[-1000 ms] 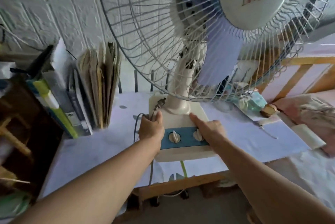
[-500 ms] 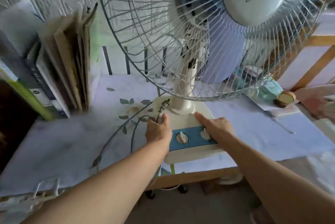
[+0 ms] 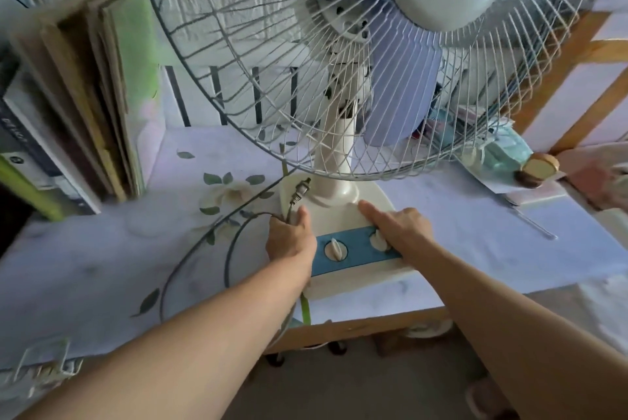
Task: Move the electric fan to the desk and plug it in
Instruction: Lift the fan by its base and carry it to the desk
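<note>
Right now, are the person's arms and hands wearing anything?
No. Both forearms are bare, with no sleeves in view. The left hand and right hand have no gloves, and no watch, ring or bracelet shows.

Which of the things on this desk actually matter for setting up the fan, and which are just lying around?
Part of the job:
fan on the desk
plug and cord, gripped by the left hand
right hand, resting on the fan's base

Just lying about:
books standing at the left
teal packet
small round wooden thing
</note>
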Motion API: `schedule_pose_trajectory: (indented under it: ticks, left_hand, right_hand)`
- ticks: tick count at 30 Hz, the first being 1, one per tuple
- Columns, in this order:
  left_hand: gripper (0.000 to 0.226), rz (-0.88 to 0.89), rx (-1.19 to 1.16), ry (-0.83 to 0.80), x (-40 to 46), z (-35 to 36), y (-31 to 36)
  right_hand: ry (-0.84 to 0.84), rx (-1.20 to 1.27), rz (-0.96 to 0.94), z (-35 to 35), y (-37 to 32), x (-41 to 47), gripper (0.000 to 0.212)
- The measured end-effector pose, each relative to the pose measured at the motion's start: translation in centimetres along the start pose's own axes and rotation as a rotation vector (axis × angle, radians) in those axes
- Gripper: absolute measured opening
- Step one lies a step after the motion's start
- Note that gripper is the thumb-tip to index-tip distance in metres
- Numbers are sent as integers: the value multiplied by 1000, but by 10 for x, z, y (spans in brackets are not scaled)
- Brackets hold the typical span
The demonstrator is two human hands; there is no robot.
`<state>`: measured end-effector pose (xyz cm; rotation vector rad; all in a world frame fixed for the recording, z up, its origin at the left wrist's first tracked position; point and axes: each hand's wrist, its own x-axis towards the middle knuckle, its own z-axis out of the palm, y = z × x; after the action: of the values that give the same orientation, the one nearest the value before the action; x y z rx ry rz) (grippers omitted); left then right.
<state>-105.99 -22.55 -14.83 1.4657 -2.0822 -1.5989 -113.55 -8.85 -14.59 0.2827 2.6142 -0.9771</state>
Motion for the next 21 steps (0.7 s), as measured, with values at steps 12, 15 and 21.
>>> schedule_pose_trajectory:
  ticks: [12,15,21]
  left_hand:
    - [62,103,396,-50,-5,-14,2]
    - [62,128,452,-44,-3,-15,0]
    - [64,161,392,-18,-1,-13,-6]
  right_hand:
    - [108,-86,-11,-1,1,-7,80]
    - [140,-85,-8,-1,2,-9,79]
    - [210,-25,-44,-4,7,-8,77]
